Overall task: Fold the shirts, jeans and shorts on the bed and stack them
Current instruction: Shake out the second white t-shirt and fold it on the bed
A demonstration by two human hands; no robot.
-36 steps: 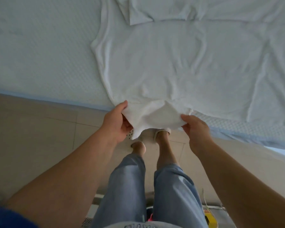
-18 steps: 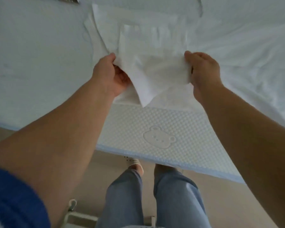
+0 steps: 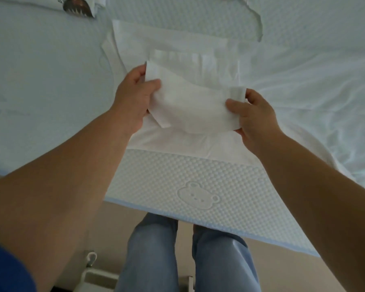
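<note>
The white shirt lay on the bed, partly folded, its near hem lifted and carried over its own body. The left hand pinched the hem's left corner between thumb and curled fingers; the right hand pinched the right corner likewise. Judging by this, the fold was midway: the hem was not yet laid down. Beyond the shirt lay another garment with a dark print, and rumpled white cloth spread to the shirt's right; no stack showed.
</note>
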